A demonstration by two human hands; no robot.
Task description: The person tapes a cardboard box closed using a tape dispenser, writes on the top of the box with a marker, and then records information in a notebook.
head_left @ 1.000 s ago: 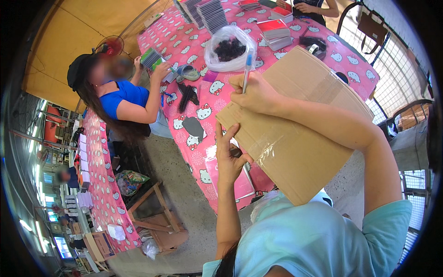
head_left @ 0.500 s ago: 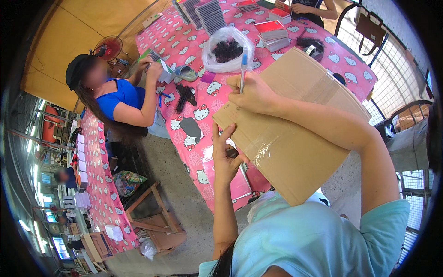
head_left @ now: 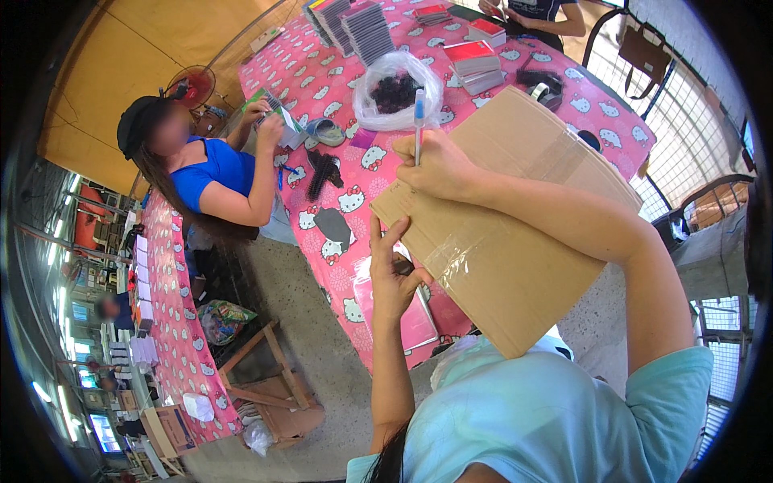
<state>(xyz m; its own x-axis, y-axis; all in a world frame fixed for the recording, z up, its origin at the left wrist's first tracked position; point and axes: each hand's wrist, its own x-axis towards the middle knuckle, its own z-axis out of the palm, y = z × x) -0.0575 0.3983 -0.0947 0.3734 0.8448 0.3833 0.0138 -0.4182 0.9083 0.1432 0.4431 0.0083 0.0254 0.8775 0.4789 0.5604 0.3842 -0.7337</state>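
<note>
A large flattened cardboard piece point(head_left: 515, 266) with clear tape across it lies tilted in front of me, its lower corner against my light-blue shirt. My right hand point(head_left: 439, 165) is closed around a pen point(head_left: 419, 121) with a blue end pointing up, near the cardboard's far left corner. Faint marks show beside that hand; the pen's tip is hidden by my fingers. With my left hand point(head_left: 394, 274) I grip the cardboard's left edge, thumb and fingertips at the rim and part of the hand beneath. Pink booklets point(head_left: 415, 322) lie on the table just under this hand.
The pink patterned tablecloth point(head_left: 354, 197) carries a plastic bag of dark hair-like stuff point(head_left: 398, 88), red-topped stacks point(head_left: 473, 64), a tape roll point(head_left: 324, 131), a black brush point(head_left: 324, 173) and tall booklet stacks point(head_left: 366, 34). A co-worker in blue point(head_left: 221, 181) handles a packet at left; another person point(head_left: 539, 16) sits opposite.
My right hand and the pen have shifted slightly left along the cardboard's corner. My left hand keeps its hold on the edge. The co-worker's hands at left have moved a little.
</note>
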